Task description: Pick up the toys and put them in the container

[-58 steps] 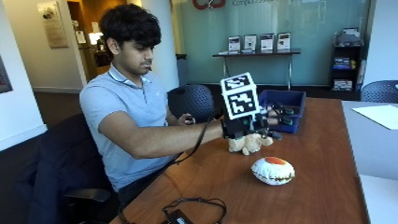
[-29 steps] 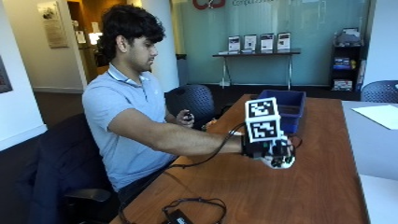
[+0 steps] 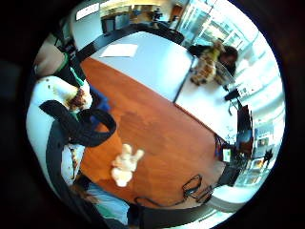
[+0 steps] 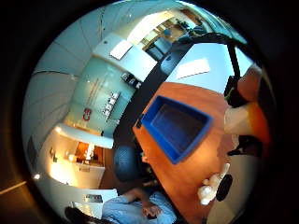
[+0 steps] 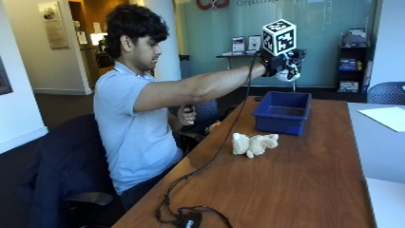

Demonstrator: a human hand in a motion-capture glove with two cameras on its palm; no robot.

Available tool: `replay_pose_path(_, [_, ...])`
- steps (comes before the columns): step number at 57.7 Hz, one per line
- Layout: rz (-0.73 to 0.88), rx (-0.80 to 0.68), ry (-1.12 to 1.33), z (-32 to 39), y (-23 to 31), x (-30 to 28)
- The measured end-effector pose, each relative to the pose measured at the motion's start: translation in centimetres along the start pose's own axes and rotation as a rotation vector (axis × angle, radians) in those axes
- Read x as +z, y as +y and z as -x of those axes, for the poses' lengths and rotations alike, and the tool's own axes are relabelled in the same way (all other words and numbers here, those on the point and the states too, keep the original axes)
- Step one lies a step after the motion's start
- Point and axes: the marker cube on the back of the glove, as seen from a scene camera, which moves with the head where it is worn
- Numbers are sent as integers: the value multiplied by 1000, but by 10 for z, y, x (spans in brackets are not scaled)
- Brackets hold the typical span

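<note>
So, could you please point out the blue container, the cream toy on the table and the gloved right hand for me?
blue container (image 5: 282,122): outside view, on its front wall.
cream toy (image 5: 253,144): outside view, on the middle of its body.
gloved right hand (image 5: 283,63): outside view, on the glove, raised above the container.

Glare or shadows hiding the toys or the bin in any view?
Outside view: even light; blue container and plush toy on the table both clear; right hand gripping the white-and-orange toy sits against a bright glass wall. Little finger side palm view: windows washed out, plush toy unaffected. Thumb side palm view: container's inside shaded, still readable.
</note>
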Motion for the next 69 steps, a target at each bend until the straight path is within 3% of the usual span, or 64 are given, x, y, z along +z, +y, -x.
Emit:
replay_pose_path(13, [86,-151,-16,109,-40,56])
replay_pose_path(22, [211,-100,31,123,-41,75])
replay_pose_path(26, [286,-86,57,115,-34,76])
replay_pose_path(38, [309,-79,83,87,-13,70])
replay_pose_path(50, [382,-41,165,16,48,61])
replay_pose_path(59, [511,57,205,-51,110,69])
replay_pose_path(69, [688,27,236,-94,169,96])
